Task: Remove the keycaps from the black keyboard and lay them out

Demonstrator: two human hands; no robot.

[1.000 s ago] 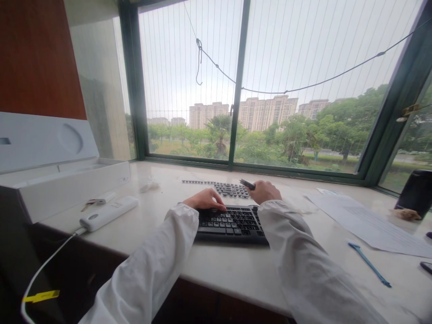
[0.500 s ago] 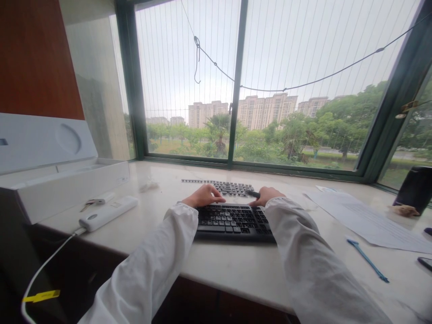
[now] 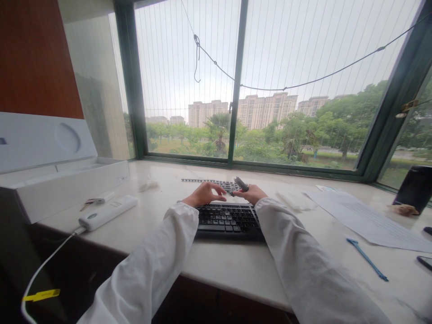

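Keyboard (image 3: 229,218) lies on the table (image 3: 236,265) beneath both your hands. Your right hand (image 3: 251,194) grips a small dark tool (image 3: 241,183); your left hand (image 3: 204,194), fingers loosely curled, hovers just beside it, holding nothing.

Person, own body as seen from the head camera:
- Left hand (image 3: 203,194): bare, no ring or watch visible, though detail this small is hard to read.
- Right hand (image 3: 251,194): bare likewise.
- Sleeves: long, white, loose, softly creased, reaching the wrists; cuffs plain, apparently without buttons. Fabric looks thin and matte, one shade on both arms.
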